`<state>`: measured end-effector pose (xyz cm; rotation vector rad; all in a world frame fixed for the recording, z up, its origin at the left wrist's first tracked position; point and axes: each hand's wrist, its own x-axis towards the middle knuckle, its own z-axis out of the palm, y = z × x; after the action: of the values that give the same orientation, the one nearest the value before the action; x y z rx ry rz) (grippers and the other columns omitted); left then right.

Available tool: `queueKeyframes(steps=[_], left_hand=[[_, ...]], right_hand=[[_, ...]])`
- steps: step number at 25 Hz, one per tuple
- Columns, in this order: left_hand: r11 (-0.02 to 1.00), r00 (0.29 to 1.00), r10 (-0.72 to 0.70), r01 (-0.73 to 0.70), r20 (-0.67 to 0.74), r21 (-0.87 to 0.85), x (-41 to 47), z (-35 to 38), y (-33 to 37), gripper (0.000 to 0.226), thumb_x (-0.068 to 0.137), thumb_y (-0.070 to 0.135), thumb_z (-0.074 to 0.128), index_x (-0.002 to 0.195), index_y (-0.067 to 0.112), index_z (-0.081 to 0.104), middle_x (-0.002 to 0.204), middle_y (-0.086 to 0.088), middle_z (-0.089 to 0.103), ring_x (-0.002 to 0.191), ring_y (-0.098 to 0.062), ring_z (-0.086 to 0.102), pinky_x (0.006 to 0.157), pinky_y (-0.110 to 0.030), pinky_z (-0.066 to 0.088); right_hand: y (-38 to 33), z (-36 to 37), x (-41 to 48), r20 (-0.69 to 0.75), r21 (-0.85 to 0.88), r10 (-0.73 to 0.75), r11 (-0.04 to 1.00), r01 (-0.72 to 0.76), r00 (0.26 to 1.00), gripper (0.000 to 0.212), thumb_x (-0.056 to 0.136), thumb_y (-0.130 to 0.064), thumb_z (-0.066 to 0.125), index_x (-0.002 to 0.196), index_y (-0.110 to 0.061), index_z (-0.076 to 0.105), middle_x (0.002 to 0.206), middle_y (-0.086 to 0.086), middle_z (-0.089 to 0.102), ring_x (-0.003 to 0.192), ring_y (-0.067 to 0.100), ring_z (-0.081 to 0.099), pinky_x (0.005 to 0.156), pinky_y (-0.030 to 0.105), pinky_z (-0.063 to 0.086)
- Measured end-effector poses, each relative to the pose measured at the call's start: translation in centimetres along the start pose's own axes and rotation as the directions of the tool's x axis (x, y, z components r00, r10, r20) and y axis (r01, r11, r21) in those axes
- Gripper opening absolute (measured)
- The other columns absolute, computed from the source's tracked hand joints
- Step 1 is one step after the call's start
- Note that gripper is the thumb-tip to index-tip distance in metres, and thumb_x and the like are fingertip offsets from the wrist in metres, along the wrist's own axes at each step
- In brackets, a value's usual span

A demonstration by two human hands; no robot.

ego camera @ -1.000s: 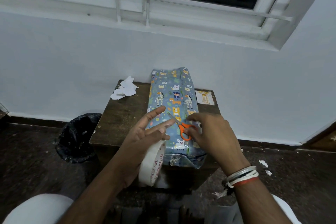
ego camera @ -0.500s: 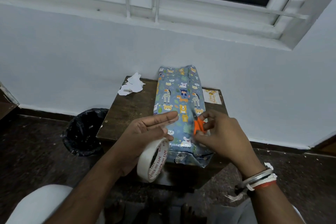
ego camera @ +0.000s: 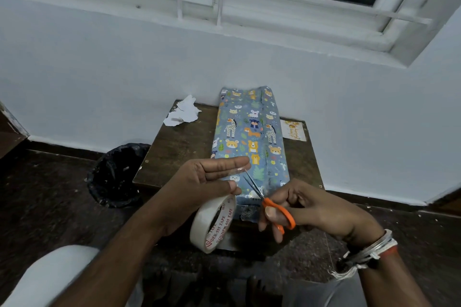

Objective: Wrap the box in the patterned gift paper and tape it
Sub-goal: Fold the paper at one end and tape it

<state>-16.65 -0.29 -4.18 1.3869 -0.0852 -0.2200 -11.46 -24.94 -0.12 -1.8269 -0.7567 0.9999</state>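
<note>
- Our left hand (ego camera: 209, 179), at lower centre of the frame, carried the roll of tape (ego camera: 213, 223), which hung below the palm. The upper fingers were straight, and the ones hooking the roll were hidden.
- A clear strip of tape (ego camera: 239, 169) lay across those fingertips. We judged it limp and sticky, apt to curl onto itself, so best kept taut and touched only at its ends.
- Our right hand (ego camera: 319, 209), to the lower right, gripped the scissors (ego camera: 272, 204) by the orange loops. The blades were slightly parted and pointed up-left, their tips just beside the strip.
- The two hands were near each other but not touching.
- The box (ego camera: 249, 142) lay lengthwise on the small table (ego camera: 179, 147) at centre frame, already covered in the patterned paper, its near end just behind our hands.
- We judged the box stiff and the paper glossy, slippery and easily creased or torn. A flat press on top or a hold on the long sides would suit it better than pinching the folded ends.
- Torn paper scraps (ego camera: 183, 113) sat on the table's upper-left corner and a small card (ego camera: 293, 130) right of the box.
- A black bin (ego camera: 117, 174) stood on the floor to the left.
</note>
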Motion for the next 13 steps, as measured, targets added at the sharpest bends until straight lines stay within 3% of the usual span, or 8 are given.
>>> queueKeyframes(steps=[4, 8, 13], left_hand=[[1.000, 0.999, -0.019, 0.018, 0.026, 0.011, 0.09, 0.29, -0.26, 0.047, 0.092, -0.012, 0.061, 0.129, 0.016, 0.068, 0.129, 0.002, 0.071, 0.098, -0.015, 0.073, 0.082, -0.021, 0.056], [0.999, 0.998, -0.035, 0.032, 0.054, 0.042, 0.14, 0.17, -0.51, 0.047, 0.093, -0.011, 0.060, 0.132, 0.016, 0.066, 0.129, 0.003, 0.071, 0.096, -0.013, 0.072, 0.084, -0.021, 0.054], [0.997, 0.995, -0.050, 0.044, 0.091, 0.066, 0.18, -0.09, -0.76, 0.048, 0.093, -0.011, 0.060, 0.132, 0.017, 0.067, 0.130, 0.002, 0.071, 0.111, -0.021, 0.070, 0.091, -0.024, 0.055]], right_hand=[[-0.33, 0.19, 0.23, 0.041, 0.028, 0.009, 1.000, -0.010, 0.999, 0.026, 0.098, -0.024, 0.064, 0.099, -0.001, 0.077, 0.071, 0.002, 0.073, 0.066, 0.008, 0.062, 0.070, 0.012, 0.044], [-0.31, 0.16, 0.15, 0.025, 0.027, 0.019, 0.999, -0.020, 0.999, 0.024, 0.097, -0.019, 0.067, 0.101, 0.003, 0.076, 0.069, 0.000, 0.072, 0.064, 0.007, 0.062, 0.070, 0.013, 0.045], [-0.23, 0.09, 0.00, 0.019, 0.003, 0.034, 0.999, -0.034, 0.999, 0.016, 0.097, -0.016, 0.070, 0.100, -0.003, 0.079, 0.071, 0.005, 0.073, 0.065, 0.010, 0.064, 0.071, 0.016, 0.048]])
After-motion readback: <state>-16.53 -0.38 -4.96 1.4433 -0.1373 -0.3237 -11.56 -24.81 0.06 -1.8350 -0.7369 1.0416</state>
